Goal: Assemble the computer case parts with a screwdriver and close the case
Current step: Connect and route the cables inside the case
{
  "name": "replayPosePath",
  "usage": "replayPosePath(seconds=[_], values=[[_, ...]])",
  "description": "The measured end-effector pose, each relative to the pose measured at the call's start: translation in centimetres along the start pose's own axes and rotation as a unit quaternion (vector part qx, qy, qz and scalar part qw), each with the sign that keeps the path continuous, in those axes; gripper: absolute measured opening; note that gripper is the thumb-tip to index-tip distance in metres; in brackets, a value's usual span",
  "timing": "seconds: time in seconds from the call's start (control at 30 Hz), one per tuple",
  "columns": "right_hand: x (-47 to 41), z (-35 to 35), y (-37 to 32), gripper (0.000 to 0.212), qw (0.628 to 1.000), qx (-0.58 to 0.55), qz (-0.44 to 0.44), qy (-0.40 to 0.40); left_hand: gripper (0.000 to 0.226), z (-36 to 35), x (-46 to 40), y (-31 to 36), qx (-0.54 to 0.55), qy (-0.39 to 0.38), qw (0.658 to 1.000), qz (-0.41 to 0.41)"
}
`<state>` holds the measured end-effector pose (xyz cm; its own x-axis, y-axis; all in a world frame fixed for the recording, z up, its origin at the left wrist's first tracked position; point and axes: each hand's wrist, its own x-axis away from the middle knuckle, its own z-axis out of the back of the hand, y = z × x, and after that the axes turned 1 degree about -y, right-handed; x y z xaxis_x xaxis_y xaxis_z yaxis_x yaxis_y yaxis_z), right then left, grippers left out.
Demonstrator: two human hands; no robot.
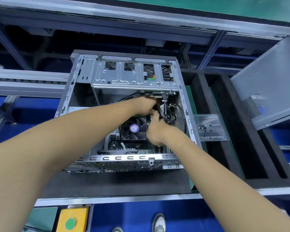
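Fingers, left hand (145, 106): curled round a bundle of black cables (164, 114) inside the open computer case (70, 91), near its upper right interior; grip appears firm, though the fingertips themselves are hidden behind the knuckles.
Fingers, right hand (157, 129): thumb and forefinger pinching the same cable bundle from below, just beside the left hand; remaining fingers curled.
Cables: black, several strands, tied with a pale band, running up toward the drive cage (134, 76).
CPU fan (134, 128): black, square frame, purple round label at hub; directly under both hands, on the motherboard (141, 150).
Drive cage: bare silver metal, four cut-outs, spanning the far end of the case.
Computer case: lying on its side, open face up, on a black foam pad (117, 185); perforated rear panel facing the person.
Side panel (264, 86): grey metal with a mesh vent, detached, leaning tilted at the right, well apart from the case.
Screw tray (209, 128): clear plastic, holding small dark screws, just beside the case's right wall.
Button box (72, 220): yellow with a green button, at the near edge below the bench.
Shoes (159, 223): visible on the blue floor.
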<state>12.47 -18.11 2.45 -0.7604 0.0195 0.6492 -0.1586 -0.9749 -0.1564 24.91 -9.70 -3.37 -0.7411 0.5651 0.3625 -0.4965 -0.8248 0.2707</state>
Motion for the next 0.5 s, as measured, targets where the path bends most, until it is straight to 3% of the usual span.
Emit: replayPosePath(seconds=[0.07, 0.2, 0.3, 0.5], values=[[-0.3, -0.5, 0.0, 0.09, 0.999, -0.026, -0.039, -0.005, 0.035, 0.2, -0.1, -0.1, 0.015, -0.008, 1.0, -0.012], [-0.6, 0.3, 1.3, 0.088, 0.999, -0.015, -0.044, 0.024, 0.037, 0.1, -0.3, -0.3, 0.034, 0.0, 0.999, -0.02], [-0.6, 0.9, 2.4, 0.095, 0.997, 0.046, -0.056, 0.008, 0.052, 0.2, -0.6, -0.4, 0.042, -0.001, 0.999, -0.016], [-1.7, -0.4, 3.2, 0.099, 0.966, 0.245, -0.075, -0.018, 0.053, 0.3, -0.8, -0.7, 0.036, -0.013, 0.999, -0.016]])
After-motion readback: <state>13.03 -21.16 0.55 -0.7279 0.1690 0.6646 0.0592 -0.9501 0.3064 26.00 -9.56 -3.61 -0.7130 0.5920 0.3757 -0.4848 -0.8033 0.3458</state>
